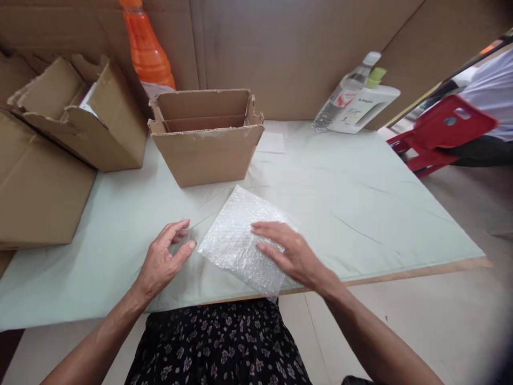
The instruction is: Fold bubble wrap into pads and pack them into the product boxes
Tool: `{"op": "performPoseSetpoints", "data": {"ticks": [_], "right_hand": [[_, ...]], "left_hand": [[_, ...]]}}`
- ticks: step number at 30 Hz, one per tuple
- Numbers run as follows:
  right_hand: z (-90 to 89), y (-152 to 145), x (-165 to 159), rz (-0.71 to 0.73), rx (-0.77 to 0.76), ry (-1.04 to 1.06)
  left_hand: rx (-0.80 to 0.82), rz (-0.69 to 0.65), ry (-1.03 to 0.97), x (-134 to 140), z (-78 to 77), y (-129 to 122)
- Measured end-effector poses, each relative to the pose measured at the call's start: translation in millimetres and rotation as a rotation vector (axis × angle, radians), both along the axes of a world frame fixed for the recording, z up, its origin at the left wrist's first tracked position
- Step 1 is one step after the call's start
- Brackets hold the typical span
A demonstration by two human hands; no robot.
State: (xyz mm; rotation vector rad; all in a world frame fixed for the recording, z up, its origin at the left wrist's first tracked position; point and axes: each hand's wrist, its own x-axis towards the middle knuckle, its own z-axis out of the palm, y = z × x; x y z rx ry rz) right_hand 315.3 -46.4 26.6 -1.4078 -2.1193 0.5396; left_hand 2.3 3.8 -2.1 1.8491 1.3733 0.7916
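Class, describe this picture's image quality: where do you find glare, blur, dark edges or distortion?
Head view: small bright glints speckle the bubble wrap; head view: the right hand looks slightly soft; head view: the right-hand corners fall into dark haze; head view: wide-angle stretch seems to make the orange bottle and white jug lean outward.

We see pale green cloth (340, 198) over the tabletop (441, 267). On it we find bubble wrap (230, 230) overhanging the front edge, an open cardboard box (212, 158) behind, more boxes (40, 195) leftward, and a clear bottle (331, 109) touching a white jug (360, 115).
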Motion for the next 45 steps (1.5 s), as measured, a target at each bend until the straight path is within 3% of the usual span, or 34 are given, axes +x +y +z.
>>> {"op": "performPoseSetpoints", "data": {"ticks": [4,6,11,14,16,20,23,26,29,33,36,38,41,45], "right_hand": [[-20.0,36,45,-0.421,-0.056,-0.267],[-27.8,42,55,-0.51,-0.107,-0.33],[-32.1,0,34,-0.506,-0.156,-0.13],[-29.4,-38,11,-0.469,-0.286,0.06],[-27.2,-56,1,-0.432,-0.324,0.136],[-23.4,-73,-4,-0.304,-0.372,0.257],[-22.0,-79,1,-0.35,-0.521,0.519],[-22.2,-82,4,-0.437,-0.65,0.836],[-25.5,-86,5,-0.429,-0.673,0.981],[-33.8,-91,2,-0.425,-0.493,0.767],[-35.2,-91,1,-0.41,-0.198,0.451],[-32.7,-88,1,-0.368,-0.085,0.294],[-29.1,-75,1,-0.318,-0.123,0.217],[-34.4,-49,0,-0.466,-0.161,0.181]], "left_hand": [[0.039,-0.086,0.285,17,-2.5,-9],[0.08,-0.158,0.405,31,-5.2,-10],[0.127,-0.21,0.538,52,1.2,27],[0.153,-0.158,0.561,49,13.4,55],[0.201,-0.16,0.545,41,20.6,59],[0.261,-0.462,0.331,16,24.2,15],[0.202,-0.647,0.27,1,14.6,-30],[0.266,-0.629,0.308,-4,-1.8,-52],[0.394,-0.49,0.276,0,-13.2,-49],[0.4,-0.375,0.141,4,-5.0,-32],[0.203,-0.337,0.083,7,11.8,-22],[0.086,-0.298,0.065,11,20.4,-16],[-0.001,-0.256,0.083,17,25.8,-4],[-0.018,-0.221,0.147,25,27.3,16]]}}
